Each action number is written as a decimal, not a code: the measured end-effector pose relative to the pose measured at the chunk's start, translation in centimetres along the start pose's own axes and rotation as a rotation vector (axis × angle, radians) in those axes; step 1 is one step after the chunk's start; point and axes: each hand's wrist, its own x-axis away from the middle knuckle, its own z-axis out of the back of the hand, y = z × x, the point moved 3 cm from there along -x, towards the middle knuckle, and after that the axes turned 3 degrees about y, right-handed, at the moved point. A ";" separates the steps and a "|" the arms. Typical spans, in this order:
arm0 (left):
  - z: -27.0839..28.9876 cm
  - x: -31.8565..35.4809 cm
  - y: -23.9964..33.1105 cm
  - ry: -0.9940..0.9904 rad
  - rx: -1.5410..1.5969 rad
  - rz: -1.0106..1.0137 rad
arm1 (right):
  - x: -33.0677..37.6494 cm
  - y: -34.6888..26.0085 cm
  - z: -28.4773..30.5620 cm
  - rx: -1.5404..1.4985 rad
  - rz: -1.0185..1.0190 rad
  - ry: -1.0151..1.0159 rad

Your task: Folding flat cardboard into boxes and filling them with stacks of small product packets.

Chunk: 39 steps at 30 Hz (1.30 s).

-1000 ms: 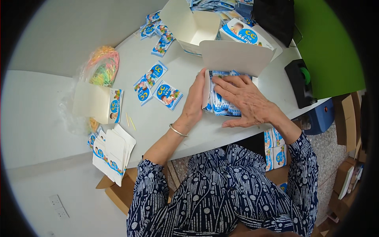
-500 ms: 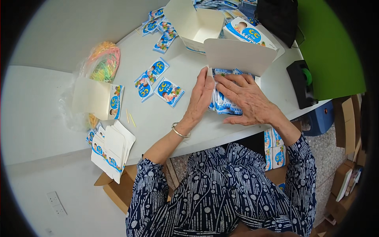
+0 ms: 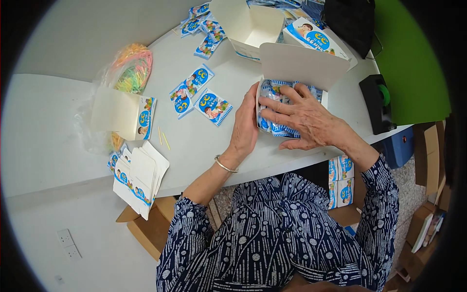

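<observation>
An open white cardboard box (image 3: 318,100) stands near the table's front edge, its lid raised at the back. Blue-and-white sachets (image 3: 278,130) fill it. My left hand (image 3: 244,119) cups the box's left wall from outside, fingers close together; a bangle circles that wrist. Spread over the sachets, my right hand (image 3: 311,119) rests its fingertips on them, with the thumb reaching to the box's near side. Part of the contents is hidden beneath this hand. Several loose sachets (image 3: 212,107) lie on the table to the left of the box.
Behind stand another open box (image 3: 262,31) and a printed box (image 3: 314,36). A black tape dispenser (image 3: 374,104) sits right. At left are a small open box (image 3: 126,119), flattened cartons (image 3: 141,177) and a bag of coloured sticks (image 3: 134,68). Packed boxes (image 3: 340,182) lie below the table edge.
My right hand's fingers have spread wider and shifted over the sachets, uncovering more of them. My left hand stays at the box's left wall. The whole view has shifted slightly.
</observation>
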 end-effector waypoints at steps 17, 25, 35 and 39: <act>-0.1 -0.1 0.2 -0.027 0.074 0.081 | 0.2 -0.2 0.1 0.019 0.104 0.083; 0.1 0.2 -0.4 -0.057 -0.267 -0.091 | 0.2 0.0 -0.3 -0.007 0.080 0.027; -0.4 0.5 0.0 -0.028 -0.267 -0.011 | 0.1 0.0 0.9 -0.077 0.068 0.003; 0.9 -0.2 -2.0 -0.054 -0.476 -0.107 | 0.8 1.1 0.5 -0.327 0.026 0.282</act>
